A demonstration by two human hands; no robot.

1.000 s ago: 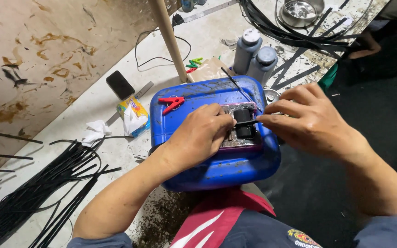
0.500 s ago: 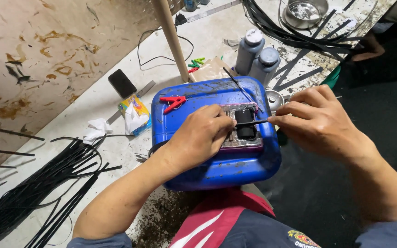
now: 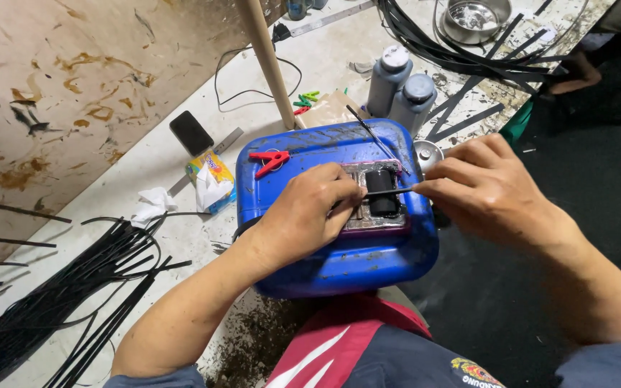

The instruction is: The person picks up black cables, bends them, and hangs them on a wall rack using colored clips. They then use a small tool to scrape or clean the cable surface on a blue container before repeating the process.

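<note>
Two hands meet over a blue plastic canister lying on its side on the floor: the left hand is curled shut, pressing down on a small flat device atop the canister, while the right hand pinches a thin black strip across a black cylinder there. A red clip rests on the canister, and two grey bottles stand just behind it

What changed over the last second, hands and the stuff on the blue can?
Little. The right hand drew slightly back to the right, stretching the thin black strip across the black roller. The left hand stayed pressed on the small frame atop the blue jerrycan. Red clip and bottles unmoved.
</note>
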